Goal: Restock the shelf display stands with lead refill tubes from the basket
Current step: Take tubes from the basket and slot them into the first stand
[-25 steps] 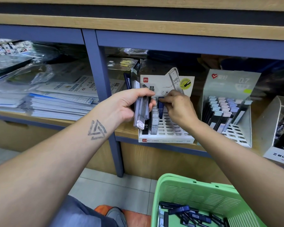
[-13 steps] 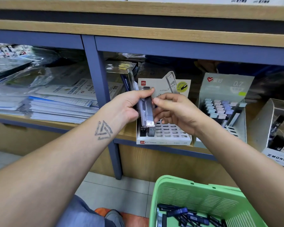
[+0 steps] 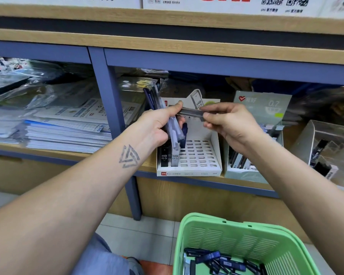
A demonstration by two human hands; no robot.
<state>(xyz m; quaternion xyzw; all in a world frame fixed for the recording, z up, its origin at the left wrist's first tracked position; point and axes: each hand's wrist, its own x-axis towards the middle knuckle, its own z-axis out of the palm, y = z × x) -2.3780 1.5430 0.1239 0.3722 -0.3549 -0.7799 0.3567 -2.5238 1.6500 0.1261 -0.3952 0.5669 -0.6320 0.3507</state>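
- Head view: the left hand (image 3: 157, 126) gripped a bundle of lead refill tubes (image 3: 175, 133) above the white display stand (image 3: 189, 155).
- The right hand (image 3: 226, 122) pinched a single tube (image 3: 192, 112), held level between both hands.
- More tubes lay in the green basket (image 3: 242, 241).

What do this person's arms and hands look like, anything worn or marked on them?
Both forearms are bare, with no sleeves, gloves, watch or rings showing. The left hand belongs to an arm with a dark tattoo of interlocking triangles on the forearm near the wrist. The right hand and its arm show no markings.
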